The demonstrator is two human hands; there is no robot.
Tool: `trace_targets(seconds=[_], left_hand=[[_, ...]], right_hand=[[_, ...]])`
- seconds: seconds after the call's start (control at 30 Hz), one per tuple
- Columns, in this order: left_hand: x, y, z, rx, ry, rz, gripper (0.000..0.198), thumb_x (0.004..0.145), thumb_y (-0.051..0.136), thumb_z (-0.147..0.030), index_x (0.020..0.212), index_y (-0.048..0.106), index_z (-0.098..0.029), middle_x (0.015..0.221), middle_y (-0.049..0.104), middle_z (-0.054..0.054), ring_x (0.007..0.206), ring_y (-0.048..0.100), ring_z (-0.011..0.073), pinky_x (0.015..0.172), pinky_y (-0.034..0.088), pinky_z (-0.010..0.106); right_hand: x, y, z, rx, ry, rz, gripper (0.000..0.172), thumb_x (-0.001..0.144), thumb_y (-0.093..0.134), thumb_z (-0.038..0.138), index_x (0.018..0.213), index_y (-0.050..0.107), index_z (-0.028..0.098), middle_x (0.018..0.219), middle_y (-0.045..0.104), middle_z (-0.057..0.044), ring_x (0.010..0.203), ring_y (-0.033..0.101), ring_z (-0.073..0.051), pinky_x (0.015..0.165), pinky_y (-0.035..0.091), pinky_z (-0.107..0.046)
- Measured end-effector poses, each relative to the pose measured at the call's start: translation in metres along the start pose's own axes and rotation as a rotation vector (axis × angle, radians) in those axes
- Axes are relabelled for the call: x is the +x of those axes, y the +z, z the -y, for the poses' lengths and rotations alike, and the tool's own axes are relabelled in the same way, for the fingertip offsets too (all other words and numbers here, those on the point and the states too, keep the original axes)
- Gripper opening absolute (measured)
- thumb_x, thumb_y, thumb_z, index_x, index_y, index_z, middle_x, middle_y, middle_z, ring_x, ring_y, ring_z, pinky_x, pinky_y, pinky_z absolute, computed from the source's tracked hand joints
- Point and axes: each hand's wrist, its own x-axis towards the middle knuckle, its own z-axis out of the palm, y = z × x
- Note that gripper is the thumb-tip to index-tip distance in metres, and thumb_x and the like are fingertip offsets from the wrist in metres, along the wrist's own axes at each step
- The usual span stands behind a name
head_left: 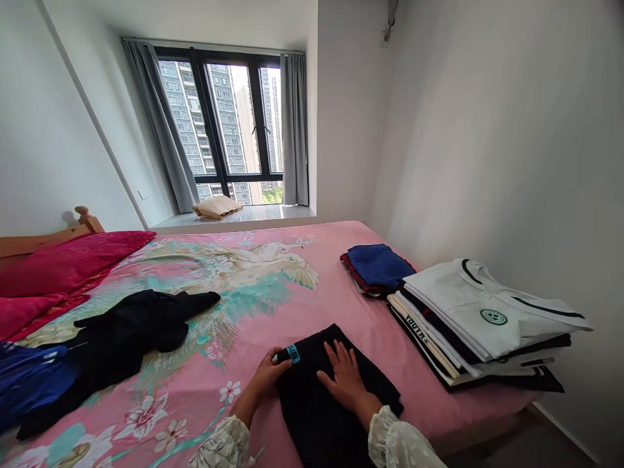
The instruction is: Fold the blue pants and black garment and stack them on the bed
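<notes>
A folded black garment (316, 403) with a blue lettered patch (291, 354) lies on the bed in front of me; whether it is a shirt or something else I cannot tell. At its left edge, beside the patch, my left hand (267, 378) pinches the cloth, thumb on top and the other fingers partly hidden. My right hand (345, 377) rests flat on the garment's upper side, palm down with fingers spread. The garment's near end runs out of the bottom of the view.
To the right stands a stack of folded shirts, a white one (492, 312) on top. Behind it sits a smaller pile under a blue garment (379, 263). Loose black clothing (141, 331) and a blue garment (34, 377) lie left, near red pillows (73, 263). The bed's edge is at right.
</notes>
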Motion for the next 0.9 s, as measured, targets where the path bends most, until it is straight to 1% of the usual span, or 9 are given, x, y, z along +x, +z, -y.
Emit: trace_targets(seconds=[0.1, 0.27, 0.37, 0.43, 0.5, 0.63, 0.7, 0.77, 0.9], left_hand=[[0.002, -0.012, -0.007, 0.068, 0.008, 0.055, 0.070, 0.051, 0.083, -0.036, 0.111, 0.050, -0.024, 0.074, 0.065, -0.004, 0.060, 0.060, 0.0130, 0.057, 0.043, 0.023], [0.013, -0.019, -0.019, 0.210, -0.026, 0.117, 0.042, 0.048, 0.082, -0.027, 0.079, 0.056, -0.019, 0.058, 0.059, -0.006, 0.052, 0.053, 0.0102, 0.053, 0.037, 0.021], [0.016, -0.015, -0.019, 0.265, -0.015, 0.115, 0.039, 0.049, 0.082, -0.025, 0.078, 0.058, -0.018, 0.059, 0.060, -0.005, 0.056, 0.054, 0.0118, 0.055, 0.038, 0.023], [0.015, -0.014, -0.015, 0.277, 0.010, 0.087, 0.039, 0.048, 0.082, -0.025, 0.079, 0.061, -0.017, 0.061, 0.061, -0.004, 0.060, 0.056, 0.0129, 0.059, 0.040, 0.024], [0.012, -0.013, -0.009, 0.271, 0.037, 0.044, 0.040, 0.047, 0.081, -0.028, 0.081, 0.062, -0.017, 0.063, 0.061, -0.004, 0.062, 0.057, 0.0139, 0.062, 0.042, 0.025], [0.005, -0.014, 0.006, 0.238, 0.091, -0.076, 0.050, 0.047, 0.081, -0.036, 0.091, 0.064, -0.018, 0.079, 0.068, -0.001, 0.081, 0.063, 0.0200, 0.077, 0.047, 0.029], [0.003, -0.013, 0.012, 0.228, 0.108, -0.155, 0.049, 0.050, 0.080, -0.037, 0.094, 0.065, -0.019, 0.087, 0.070, 0.001, 0.093, 0.063, 0.0234, 0.086, 0.046, 0.031], [0.000, -0.011, 0.016, 0.218, 0.107, -0.229, 0.048, 0.054, 0.079, -0.037, 0.096, 0.064, -0.021, 0.090, 0.071, 0.001, 0.101, 0.062, 0.0259, 0.090, 0.046, 0.033], [-0.007, -0.003, 0.016, 0.170, 0.054, -0.298, 0.049, 0.055, 0.080, -0.033, 0.099, 0.062, -0.020, 0.080, 0.071, 0.002, 0.096, 0.065, 0.0277, 0.088, 0.048, 0.037]], right_hand=[[-0.003, -0.003, -0.001, 0.012, -0.022, -0.001, 0.080, 0.083, 0.034, 0.068, 0.148, 0.018, 0.024, 0.155, 0.015, -0.010, 0.143, 0.007, -0.026, 0.114, 0.000, -0.048], [-0.007, -0.006, 0.002, 0.037, -0.039, -0.013, 0.077, 0.085, 0.032, 0.068, 0.147, 0.020, 0.025, 0.155, 0.014, -0.009, 0.143, 0.007, -0.025, 0.114, -0.001, -0.048], [-0.007, -0.009, 0.005, 0.049, -0.046, 0.008, 0.078, 0.084, 0.035, 0.067, 0.147, 0.020, 0.025, 0.155, 0.014, -0.009, 0.143, 0.008, -0.026, 0.114, 0.000, -0.048], [-0.006, -0.014, 0.004, 0.063, -0.056, 0.027, 0.076, 0.084, 0.036, 0.065, 0.147, 0.023, 0.024, 0.154, 0.020, -0.010, 0.142, 0.012, -0.027, 0.114, 0.004, -0.047], [-0.006, -0.019, -0.003, 0.064, -0.012, -0.043, 0.069, 0.088, 0.035, 0.059, 0.145, 0.029, 0.021, 0.151, 0.030, -0.010, 0.140, 0.020, -0.026, 0.114, 0.011, -0.044], [-0.019, -0.028, -0.034, -0.080, 0.314, -0.304, 0.061, 0.087, 0.040, 0.049, 0.136, 0.042, 0.012, 0.139, 0.046, -0.015, 0.131, 0.036, -0.030, 0.107, 0.025, -0.044], [-0.031, -0.032, -0.048, -0.149, 0.373, -0.301, 0.063, 0.081, 0.049, 0.052, 0.130, 0.049, 0.013, 0.132, 0.051, -0.016, 0.124, 0.042, -0.032, 0.101, 0.031, -0.045], [-0.041, -0.036, -0.055, -0.183, 0.364, -0.267, 0.061, 0.076, 0.055, 0.054, 0.123, 0.054, 0.016, 0.123, 0.056, -0.015, 0.116, 0.047, -0.032, 0.095, 0.034, -0.045], [-0.047, -0.040, -0.050, -0.202, 0.361, -0.249, 0.048, 0.074, 0.060, 0.049, 0.111, 0.059, 0.019, 0.111, 0.061, -0.013, 0.108, 0.052, -0.030, 0.089, 0.036, -0.043]])
